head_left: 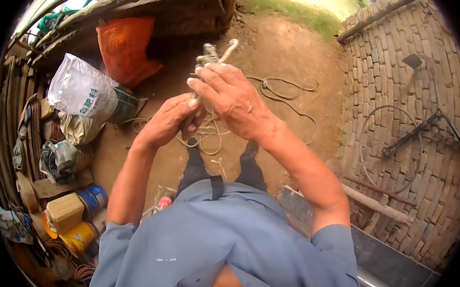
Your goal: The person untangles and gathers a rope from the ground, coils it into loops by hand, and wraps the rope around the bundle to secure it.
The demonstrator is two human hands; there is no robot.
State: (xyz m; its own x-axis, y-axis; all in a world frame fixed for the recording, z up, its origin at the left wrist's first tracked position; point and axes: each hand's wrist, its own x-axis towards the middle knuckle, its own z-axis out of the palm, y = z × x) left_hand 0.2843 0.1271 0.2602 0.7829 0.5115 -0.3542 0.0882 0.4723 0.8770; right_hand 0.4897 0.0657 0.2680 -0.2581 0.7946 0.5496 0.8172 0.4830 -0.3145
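Observation:
A beige rope (pixel 209 50) is bunched in a knotted coil in front of my chest, with one short end sticking up. My right hand (pixel 239 99) reaches over from the right, its fingers closed around the rope from above. Lower down and to the left, my left hand (pixel 167 121) pinches the same rope between thumb and fingers. The palm sides of both hands and part of the coil are hidden. More rope (pixel 290 99) hangs or lies in loose loops around my feet on the dirt floor.
At left stand a white printed sack (pixel 83 90), an orange bag (pixel 124 47), plastic bags (pixel 63 159) and yellow and blue buckets (pixel 94 198). A brick wall (pixel 387 74) rises at right, with a wire hoop (pixel 364 146) and metal bars against it. Dark panels (pixel 361 241) lie beside me.

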